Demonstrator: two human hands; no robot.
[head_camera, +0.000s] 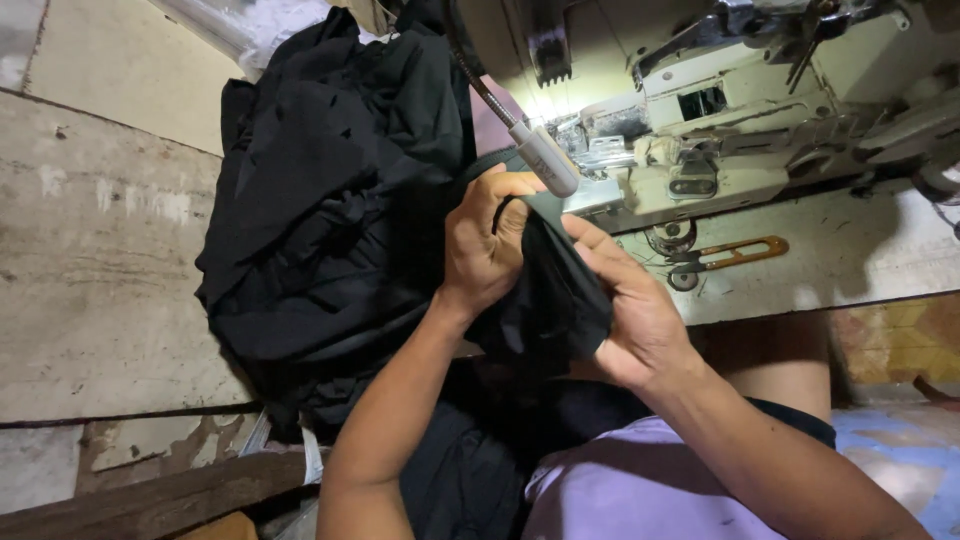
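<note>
Head view, only one. Both hands up in front of the machine, working one piece of black fabric (550, 300).

Left hand (490, 245): fingers curled over the top edge of the fabric, thumb and forefinger closed on a fold. Pinching cloth, not spread. Wrist drops down and left from there, forearm bare.

Right hand (635, 315): fingers pressed together flat along the right side of the same piece, thumb behind the cloth, partly hidden. Gripping the fabric too. The two hands are just beside each other, fabric bunched between them and hanging below the grip.

Directly above the left hand's pinch: white lamp head (545, 160) on a flexible gooseneck, tip almost touching the knuckles; can't tell if actual contact.

Up and right of the grip: sewing machine (740, 110), off-white, worn, needle area lit. Its bed sits just beyond the right hand's fingertips.

Right of the grip, on the table surface (850, 260): thread snips (725, 257) with brown handle, lying flat, well clear of both hands.

Left of the grip: big heap of black garments (320, 200) piled on the worn wooden bench (100, 250). Heap touches or overlaps the left forearm; edge between heap and held piece is hard to separate, all black.

Below the grip: lavender shirt (620, 480) of the person, dark cloth across the lap.
</note>
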